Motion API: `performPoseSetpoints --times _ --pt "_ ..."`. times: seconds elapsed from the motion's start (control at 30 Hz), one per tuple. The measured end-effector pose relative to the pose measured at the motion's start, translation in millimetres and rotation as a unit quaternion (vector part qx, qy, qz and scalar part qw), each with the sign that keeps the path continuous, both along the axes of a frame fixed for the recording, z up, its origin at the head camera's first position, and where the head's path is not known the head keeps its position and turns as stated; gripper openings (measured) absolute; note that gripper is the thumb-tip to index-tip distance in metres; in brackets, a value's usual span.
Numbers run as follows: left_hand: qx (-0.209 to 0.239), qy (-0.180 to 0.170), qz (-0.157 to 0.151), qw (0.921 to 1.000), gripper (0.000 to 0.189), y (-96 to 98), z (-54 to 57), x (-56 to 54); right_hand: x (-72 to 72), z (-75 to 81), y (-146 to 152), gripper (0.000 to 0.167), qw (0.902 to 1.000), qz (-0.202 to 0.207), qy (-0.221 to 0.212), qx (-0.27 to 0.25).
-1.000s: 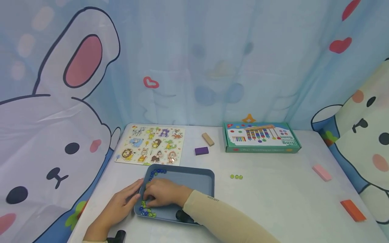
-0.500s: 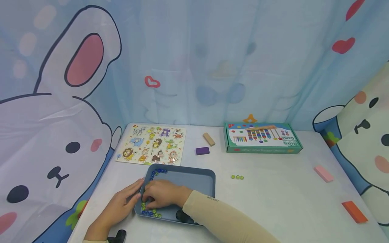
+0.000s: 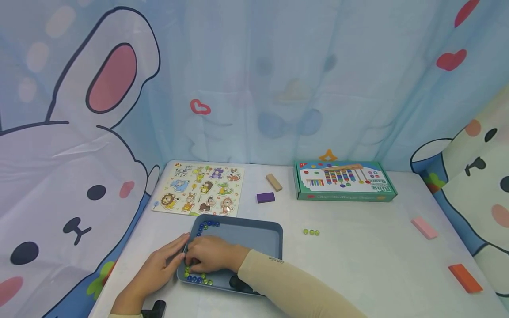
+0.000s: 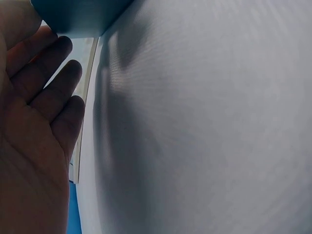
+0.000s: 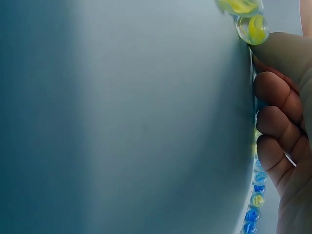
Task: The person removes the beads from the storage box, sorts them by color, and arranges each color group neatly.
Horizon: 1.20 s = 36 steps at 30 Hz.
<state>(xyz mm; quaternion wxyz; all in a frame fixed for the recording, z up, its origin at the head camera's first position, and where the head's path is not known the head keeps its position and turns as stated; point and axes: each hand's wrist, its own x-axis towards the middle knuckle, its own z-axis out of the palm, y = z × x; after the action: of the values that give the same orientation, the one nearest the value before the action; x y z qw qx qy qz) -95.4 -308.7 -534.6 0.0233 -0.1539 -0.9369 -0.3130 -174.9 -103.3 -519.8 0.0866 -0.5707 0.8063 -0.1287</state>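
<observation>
A grey-blue tray (image 3: 246,247) lies on the table, with blue glass marbles (image 3: 210,224) and yellow-green marbles (image 3: 187,271) along its left side and near corners. My left hand (image 3: 157,265) rests fingers against the tray's left wall from outside; its fingers (image 4: 53,92) are relaxed, slightly bent. My right hand (image 3: 210,254) is inside the tray at the left wall, fingers curled and thumb bent in. In the right wrist view a yellow-swirled marble (image 5: 253,29) sits right at the thumb tip. Whether a marble is pinched between thumb and index finger I cannot tell.
Three yellow-green marbles (image 3: 311,232) sit in a row right of the tray. Behind it lie an animal puzzle board (image 3: 199,187), a wooden block (image 3: 274,182), a purple block (image 3: 265,197) and a green game box (image 3: 343,181). Pink (image 3: 424,227) and orange blocks (image 3: 465,278) lie far right.
Several marbles at the tray's near left corner have shifted slightly right along the near wall. My right hand has moved slightly toward the left wall; the left hand stays against the tray.
</observation>
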Motion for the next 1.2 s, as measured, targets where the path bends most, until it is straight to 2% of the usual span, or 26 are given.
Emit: performPoseSetpoints --times 0.2,0.47,0.57,0.73,0.93,1.2 --pt "0.001 0.009 -0.004 0.9999 0.05 -0.7 -1.1 -0.7 -2.8 -1.4 1.4 0.011 0.9999 -0.003 0.004 -0.009" --pt "0.005 -0.008 0.0 1.0 0.051 0.5 -3.8 -2.3 -13.2 7.0 32.8 0.014 0.9976 -0.04 0.006 -0.056" --pt "-0.005 -0.014 0.006 0.9999 0.051 0.0 -4.0 -2.7 -15.3 16.8 48.2 0.013 0.9949 -0.065 0.018 -0.074" --pt "-0.024 -0.022 0.019 0.9993 0.052 0.1 -1.5 -1.3 -16.5 32.2 74.2 0.012 0.9882 -0.111 0.013 -0.105" --pt "-0.025 -0.031 0.02 0.999 0.052 1.4 0.7 0.1 -20.0 38.5 103.8 0.011 0.98 -0.147 0.0 -0.134" --pt "-0.014 -0.034 0.019 0.9991 0.052 0.5 -0.4 0.3 -24.5 46.4 139.7 0.013 0.9699 -0.205 -0.006 -0.132"
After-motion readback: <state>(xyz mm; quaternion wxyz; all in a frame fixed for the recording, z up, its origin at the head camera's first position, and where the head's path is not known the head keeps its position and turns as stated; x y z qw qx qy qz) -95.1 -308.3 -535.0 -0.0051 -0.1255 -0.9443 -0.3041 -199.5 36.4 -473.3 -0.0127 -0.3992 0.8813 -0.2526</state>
